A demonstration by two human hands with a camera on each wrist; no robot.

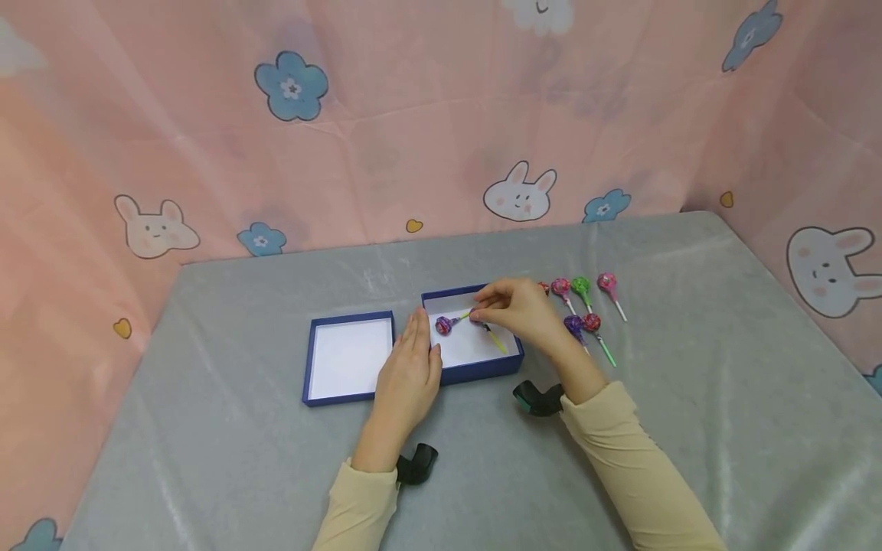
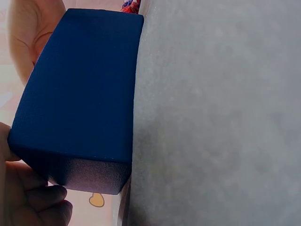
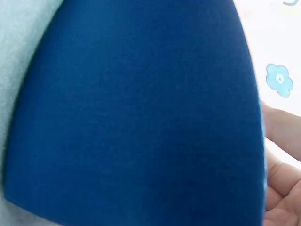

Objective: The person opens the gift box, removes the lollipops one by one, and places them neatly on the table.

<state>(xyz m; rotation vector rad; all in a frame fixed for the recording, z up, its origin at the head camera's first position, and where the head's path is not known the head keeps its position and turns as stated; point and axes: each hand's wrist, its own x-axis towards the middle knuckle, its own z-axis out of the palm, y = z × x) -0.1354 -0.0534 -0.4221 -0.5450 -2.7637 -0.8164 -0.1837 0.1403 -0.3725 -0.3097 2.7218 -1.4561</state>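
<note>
The right hand [image 1: 517,308] pinched a purple-wrapped lollipop [image 1: 444,325] by its stick, its grip closed on it, the sweet lying inside the open blue box [image 1: 482,369] on the grey desk [image 1: 689,428]. The left hand [image 1: 411,367] rested with straight fingers against the box's left wall, its grip open. The box lid [image 1: 347,357] lay just beside it, and more lollipops [image 1: 582,289] lay right of the box
</note>
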